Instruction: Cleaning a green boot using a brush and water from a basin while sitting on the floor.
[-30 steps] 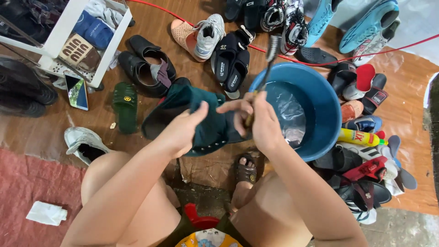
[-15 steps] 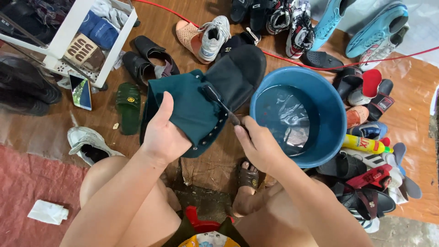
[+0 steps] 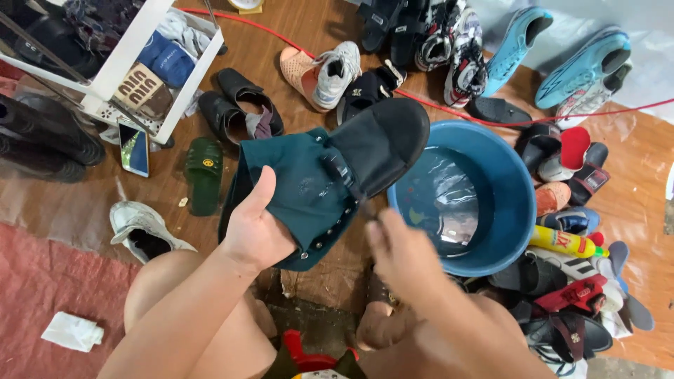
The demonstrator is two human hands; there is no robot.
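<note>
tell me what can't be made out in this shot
Head view only:
- Right hand: motion-blurred, so its hold on the dark strap cannot be judged.
- Left hand fingers: hidden behind the dark green cap.
- Blue basin: the cap's brim covers its near-left rim.
- Shoe pile: cut off by the right edge.

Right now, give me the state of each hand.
Left hand: closed on the dark green cap, thumb on top.
Right hand: blurred beside the cap's edge; grip cannot be told.
</note>
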